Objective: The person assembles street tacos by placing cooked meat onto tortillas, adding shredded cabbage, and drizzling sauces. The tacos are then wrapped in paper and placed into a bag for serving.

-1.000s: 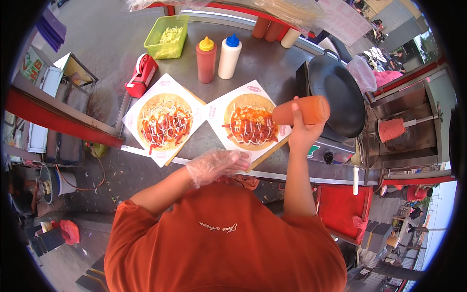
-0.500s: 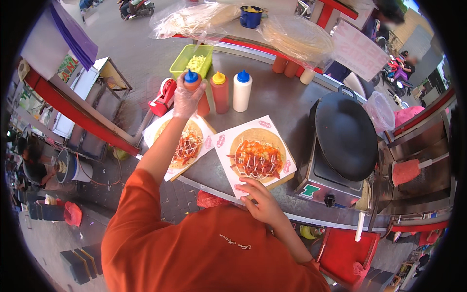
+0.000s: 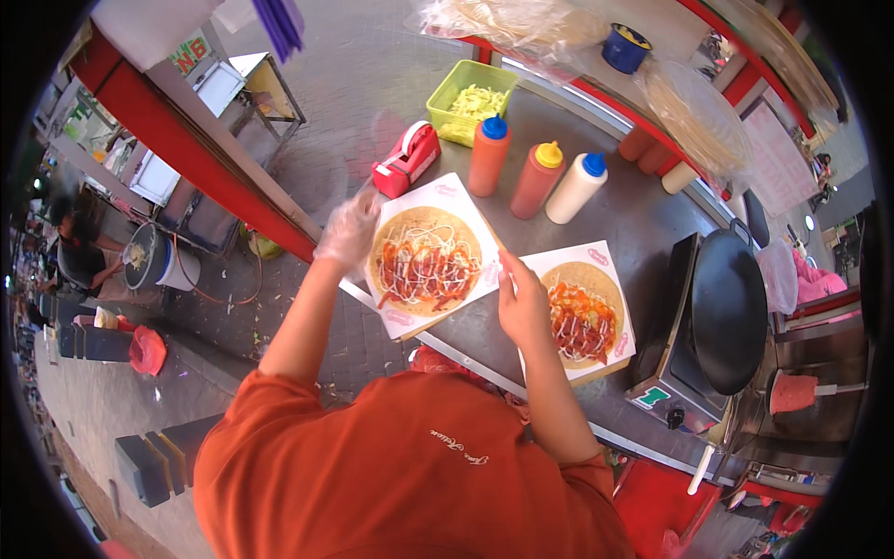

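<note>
My left hand, in a clear plastic glove, is at the left edge of a sheet of white printed paper. Motion smears its fingers, so their grip is unclear. On that sheet lies a round flatbread topped with shredded filling, red sauce and white sauce lines. My bare right hand pinches the sheet's right corner between thumb and fingers. Partly behind my right forearm, a second topped flatbread rests on another printed sheet.
Behind the sheets stand an orange sauce bottle, a red one and a white one. A red tape dispenser and a green tub of shredded vegetable sit back left. At right is a black pan on a stove.
My left hand has let go of the orange bottle and come down to the left sheet. My right hand has moved from the right sheet's front to the left sheet's corner. The view has turned.
</note>
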`<state>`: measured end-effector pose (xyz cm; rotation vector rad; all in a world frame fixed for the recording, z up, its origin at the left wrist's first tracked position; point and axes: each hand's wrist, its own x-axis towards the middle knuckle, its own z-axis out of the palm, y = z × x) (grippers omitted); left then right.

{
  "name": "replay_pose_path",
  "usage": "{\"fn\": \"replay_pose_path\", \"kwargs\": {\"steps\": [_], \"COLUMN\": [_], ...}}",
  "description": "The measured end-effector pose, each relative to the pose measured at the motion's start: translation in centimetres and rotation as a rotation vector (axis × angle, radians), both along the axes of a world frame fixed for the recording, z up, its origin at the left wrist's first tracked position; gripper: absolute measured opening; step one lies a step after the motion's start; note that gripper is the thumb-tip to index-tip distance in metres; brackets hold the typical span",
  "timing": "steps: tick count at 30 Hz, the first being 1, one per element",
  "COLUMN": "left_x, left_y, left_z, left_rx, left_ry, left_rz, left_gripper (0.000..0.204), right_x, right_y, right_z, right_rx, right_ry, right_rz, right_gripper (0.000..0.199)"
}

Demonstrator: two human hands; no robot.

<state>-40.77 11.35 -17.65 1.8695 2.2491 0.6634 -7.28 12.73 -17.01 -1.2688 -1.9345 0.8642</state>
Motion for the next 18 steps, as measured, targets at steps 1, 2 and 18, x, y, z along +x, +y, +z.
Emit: {"fn": "replay_pose_path", "kwargs": {"steps": [1, 2, 18], "left_x": [-0.3, -0.3, -2.5], "left_y": [-2.4, -4.2, -5.7], "left_z": [-1.2, -2.3, -4.2], "left_rx": [-0.115, -0.164, 0.129], "left_ry": [-0.181, -0.121, -0.306], "left_rz": [0.188, 0.179, -0.512], "left_gripper": [0.036, 0.036, 0.015], "right_x": [-1.9, -3.9, -15.1], "right_y": [1.8, 3.7, 15.4], "right_z": [-0.8, -1.6, -3.5], "right_rx": [0.065, 0.141, 0.045], "right_ry": [-0.035, -0.057, -0.630], "right_rz": [0.037, 0.060, -0.025], "right_gripper": [0.034, 0.037, 0.062]}}
